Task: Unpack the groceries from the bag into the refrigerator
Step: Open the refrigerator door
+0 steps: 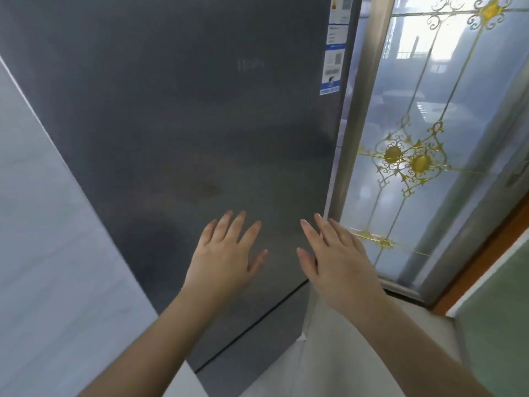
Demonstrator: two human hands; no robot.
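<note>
The dark grey refrigerator (183,116) fills the middle of the head view, its upper door closed, with a seam to the lower door beneath my hands. My left hand (226,253) is held in front of the door, fingers straight and spread, holding nothing. My right hand (332,256) is raised beside it, close to the door's right edge, fingers straight, also holding nothing. Whether either hand touches the door I cannot tell. No grocery bag is in view.
Stickers (333,67) sit at the door's upper right corner. A glass door with gold ornament (412,161) in a metal frame stands right of the refrigerator. A pale wall (43,224) runs along the left. Pale floor (329,353) lies below.
</note>
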